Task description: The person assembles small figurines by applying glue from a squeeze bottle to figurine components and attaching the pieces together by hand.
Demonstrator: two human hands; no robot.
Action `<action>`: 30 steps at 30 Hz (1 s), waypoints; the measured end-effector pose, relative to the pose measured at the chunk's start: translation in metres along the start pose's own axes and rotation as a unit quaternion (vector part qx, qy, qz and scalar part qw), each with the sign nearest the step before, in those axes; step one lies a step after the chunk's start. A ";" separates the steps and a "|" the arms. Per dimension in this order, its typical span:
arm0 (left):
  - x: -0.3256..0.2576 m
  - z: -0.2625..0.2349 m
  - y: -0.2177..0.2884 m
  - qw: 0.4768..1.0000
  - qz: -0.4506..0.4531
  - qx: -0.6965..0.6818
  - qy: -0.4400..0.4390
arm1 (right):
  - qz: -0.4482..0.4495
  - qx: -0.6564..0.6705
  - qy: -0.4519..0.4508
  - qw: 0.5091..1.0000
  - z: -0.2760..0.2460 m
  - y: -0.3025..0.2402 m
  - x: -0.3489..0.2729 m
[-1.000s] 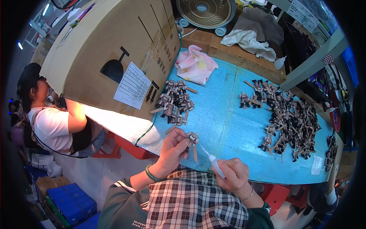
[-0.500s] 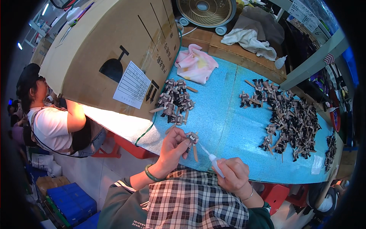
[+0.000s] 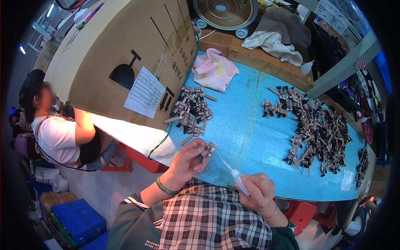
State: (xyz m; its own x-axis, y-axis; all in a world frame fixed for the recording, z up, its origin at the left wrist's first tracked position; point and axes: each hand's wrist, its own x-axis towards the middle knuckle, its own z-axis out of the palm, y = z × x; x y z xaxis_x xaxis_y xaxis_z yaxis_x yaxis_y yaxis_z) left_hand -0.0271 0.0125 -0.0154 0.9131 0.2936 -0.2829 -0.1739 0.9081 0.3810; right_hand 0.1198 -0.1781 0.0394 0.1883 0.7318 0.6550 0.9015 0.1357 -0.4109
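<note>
Small grey-brown figurine (image 3: 207, 149) pinched upright above blue tabletop edge; white squeeze bottle (image 3: 241, 182) tilted, thin nozzle tip touching figurine.

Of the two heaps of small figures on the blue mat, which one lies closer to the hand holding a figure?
The smaller heap beside the cardboard box, just above the left hand; the big heap lies far right.

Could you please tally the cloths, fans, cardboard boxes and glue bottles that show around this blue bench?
Cloths: 2, pink and white
Fans: 1
Cardboard boxes: 1
Glue bottles: 2, in the right hand and at the back
Total: 6
</note>
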 end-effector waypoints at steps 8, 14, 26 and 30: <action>0.000 -0.009 0.006 0.997 -0.029 0.042 -0.053 | 0.016 0.036 0.011 0.999 -0.003 0.003 -0.002; 0.004 -0.011 0.003 0.994 -0.068 -0.006 -0.082 | 0.020 0.055 0.029 0.998 -0.006 0.004 0.002; 0.004 -0.011 0.000 0.992 -0.088 -0.005 -0.086 | 0.019 0.066 0.019 0.997 -0.007 0.006 -0.003; 0.004 -0.009 0.000 0.992 -0.091 0.000 -0.088 | 0.025 0.063 0.008 0.998 -0.007 0.006 -0.005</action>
State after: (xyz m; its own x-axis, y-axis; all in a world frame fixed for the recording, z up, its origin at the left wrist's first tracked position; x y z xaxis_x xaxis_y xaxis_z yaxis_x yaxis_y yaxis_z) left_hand -0.0268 0.0166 -0.0241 0.9798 0.0685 -0.1878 -0.0011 0.9413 0.3376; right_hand 0.1265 -0.1856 0.0376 0.2387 0.7295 0.6409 0.8353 0.1824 -0.5187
